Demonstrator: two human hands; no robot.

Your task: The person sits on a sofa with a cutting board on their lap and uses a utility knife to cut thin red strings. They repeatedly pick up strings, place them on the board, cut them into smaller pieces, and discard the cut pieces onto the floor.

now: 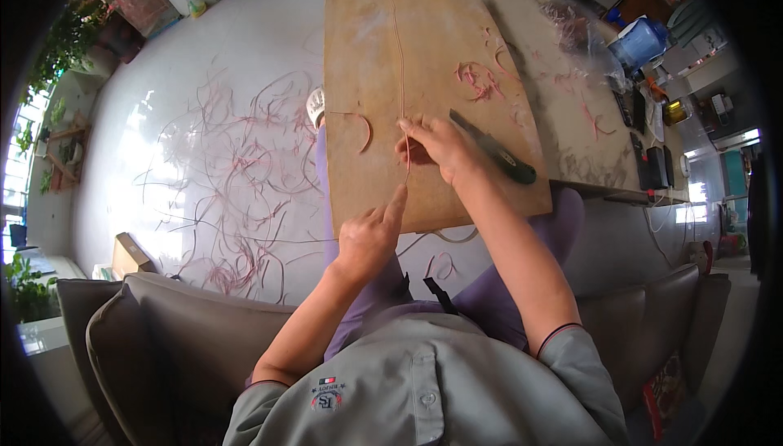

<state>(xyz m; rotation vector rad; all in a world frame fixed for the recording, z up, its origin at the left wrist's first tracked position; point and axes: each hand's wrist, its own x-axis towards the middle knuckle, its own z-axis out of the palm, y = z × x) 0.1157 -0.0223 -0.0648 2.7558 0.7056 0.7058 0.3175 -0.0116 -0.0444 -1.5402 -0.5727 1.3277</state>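
A long, thin pink strip [401, 73] runs down a wooden board [367, 201] from its far edge towards me. Between thumb and forefinger, my right hand [437, 146] pinches the strip near the middle of the board. My left hand [370, 235] is at the near edge, its forefinger extended to the strip's near end; whether it grips that end is hidden. Right of my right hand lies a knife [498, 155] with a dark green handle, its blade pointing away from me. A short curved pink offcut [367, 134] rests on the board's left side.
Pink shavings [480, 82] lie on the board's right side. Many tangled strips [244, 158] cover the floor at left. A marble-patterned table [581, 146] on the right carries a clear plastic bag [581, 42], a blue container [639, 42] and dark devices [657, 168]. A sofa [183, 342] stands behind me.
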